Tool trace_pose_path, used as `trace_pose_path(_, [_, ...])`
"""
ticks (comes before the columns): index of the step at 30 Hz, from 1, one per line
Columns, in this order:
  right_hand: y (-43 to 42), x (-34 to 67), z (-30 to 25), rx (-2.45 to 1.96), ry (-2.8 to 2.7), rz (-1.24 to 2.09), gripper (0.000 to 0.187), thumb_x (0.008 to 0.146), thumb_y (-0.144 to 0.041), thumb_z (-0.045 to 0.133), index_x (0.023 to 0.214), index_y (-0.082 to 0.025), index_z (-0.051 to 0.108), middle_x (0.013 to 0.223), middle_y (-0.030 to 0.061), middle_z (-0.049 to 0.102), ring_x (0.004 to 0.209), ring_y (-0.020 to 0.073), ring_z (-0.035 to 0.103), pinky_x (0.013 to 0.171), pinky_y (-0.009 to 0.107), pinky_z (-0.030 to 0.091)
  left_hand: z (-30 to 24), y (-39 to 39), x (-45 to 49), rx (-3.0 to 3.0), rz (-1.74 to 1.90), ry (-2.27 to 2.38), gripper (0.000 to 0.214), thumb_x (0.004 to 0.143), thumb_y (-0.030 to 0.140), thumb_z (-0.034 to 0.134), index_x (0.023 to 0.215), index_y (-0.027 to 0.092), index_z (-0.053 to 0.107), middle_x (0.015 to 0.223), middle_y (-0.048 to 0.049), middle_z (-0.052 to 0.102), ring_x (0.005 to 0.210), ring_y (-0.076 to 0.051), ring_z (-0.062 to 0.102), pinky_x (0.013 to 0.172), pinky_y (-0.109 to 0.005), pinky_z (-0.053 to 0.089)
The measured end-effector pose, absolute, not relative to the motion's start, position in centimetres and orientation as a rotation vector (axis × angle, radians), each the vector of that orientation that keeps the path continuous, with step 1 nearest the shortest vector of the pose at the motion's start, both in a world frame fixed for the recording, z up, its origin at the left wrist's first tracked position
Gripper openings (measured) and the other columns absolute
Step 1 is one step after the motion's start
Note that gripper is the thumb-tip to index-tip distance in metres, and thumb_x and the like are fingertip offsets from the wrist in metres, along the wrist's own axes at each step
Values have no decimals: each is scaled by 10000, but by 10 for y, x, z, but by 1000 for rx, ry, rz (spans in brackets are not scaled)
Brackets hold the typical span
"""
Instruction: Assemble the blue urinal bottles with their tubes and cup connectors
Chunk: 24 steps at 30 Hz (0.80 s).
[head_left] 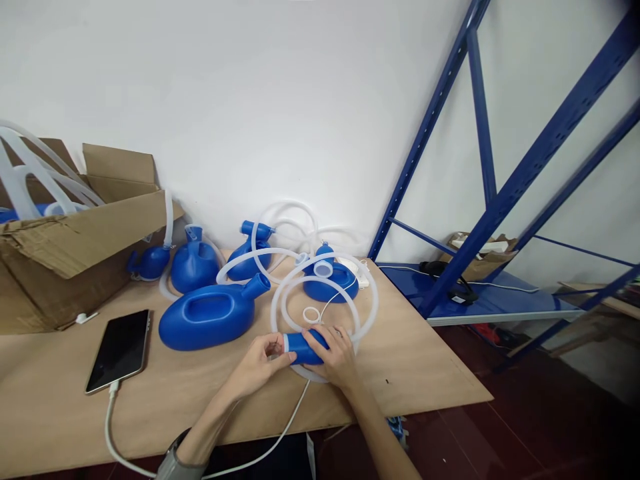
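Observation:
My left hand (260,363) pinches the white end of a short blue connector piece (303,347) lying just above the wooden table (200,400). My right hand (337,357) wraps over the other end of the same piece. A coil of translucent white tube (280,300) loops around and behind my hands, and part of it runs under my right hand. A small white ring (311,315) lies inside the coil. A large blue plastic vessel (207,317) with a spout lies to the left of my hands.
Several more blue vessels (193,267) with white tubes stand at the back by the wall. An open cardboard box (65,233) with tubing sits at the left. A black phone (120,350) on a white cable lies front left. Blue metal shelving (480,267) stands right.

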State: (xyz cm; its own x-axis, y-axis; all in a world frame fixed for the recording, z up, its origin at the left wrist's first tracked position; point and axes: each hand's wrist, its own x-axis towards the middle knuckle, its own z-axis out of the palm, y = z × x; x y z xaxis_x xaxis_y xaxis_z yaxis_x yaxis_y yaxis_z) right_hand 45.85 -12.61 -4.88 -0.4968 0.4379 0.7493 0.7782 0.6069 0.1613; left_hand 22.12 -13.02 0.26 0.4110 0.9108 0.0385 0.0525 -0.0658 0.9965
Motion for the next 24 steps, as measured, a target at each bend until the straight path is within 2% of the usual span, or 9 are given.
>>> trace_pose_path(3, [-126,467,-49,-971,-2156,-604,457,944,-455,718,1340,-228,698,1208,134,758,1048,288,699,925,422,452,8,-128,209,1378,910,914,554,734,660,747,634,217,430,596,41,451,601,-121,405,608,-256,318])
trace_pose_path(6, [-126,474,-50,-1036,-2159,-597,461,917,-391,739,1349,-235,687,1227,132,751,1068,297,698,931,432,455,8,-123,192,1548,840,1061,500,789,660,691,672,205,522,645,2,554,638,-156,490,633,-275,353])
trace_pose_path(10, [-126,474,-50,-1139,-2097,-619,500,910,-349,727,1387,-216,655,1217,146,746,1079,306,694,964,455,450,-4,-118,171,1998,693,1554,370,890,506,572,670,209,579,724,-52,631,702,-219,575,646,-317,338])
trace_pose_path(13, [-125,472,-48,-1172,-2067,-639,511,911,-335,719,1400,-210,640,1226,148,742,1071,312,698,982,476,438,-18,-119,162,2150,617,1765,304,936,383,500,749,203,658,852,-101,698,801,-272,654,675,-346,391])
trace_pose_path(17, [-124,468,-41,-1175,-1998,-650,510,907,-367,718,1382,-200,637,1209,148,748,1007,312,715,925,473,483,-26,-126,171,2218,909,1623,374,1026,389,421,1010,178,730,1063,-138,744,1004,-295,704,852,-397,527])
trace_pose_path(20, [-125,459,-34,-1140,-1942,-628,532,911,-376,708,1399,-189,609,1174,153,754,984,309,730,835,435,543,-21,-133,194,2355,1162,1367,419,1064,433,441,1345,194,638,1322,-139,705,1238,-288,654,1047,-438,524])
trace_pose_path(21, [-125,455,-31,-1116,-1928,-618,553,908,-381,714,1412,-187,595,1163,154,755,980,309,735,818,429,559,-19,-134,203,2433,1156,1314,435,1057,443,479,1397,201,604,1368,-140,686,1276,-292,636,1081,-455,512])
trace_pose_path(22, [-126,451,-29,-1089,-1910,-610,581,901,-391,724,1424,-184,581,1156,156,756,975,311,739,809,428,574,-17,-135,212,2520,1106,1286,422,1051,435,506,1389,205,606,1363,-138,690,1271,-293,639,1092,-464,507])
trace_pose_path(24, [-127,444,-24,-1039,-1872,-601,634,881,-408,746,1442,-179,560,1148,163,756,968,315,748,798,431,599,-17,-132,227,2657,945,1319,302,1058,345,493,1260,207,670,1241,-119,742,1164,-276,689,1055,-444,517])
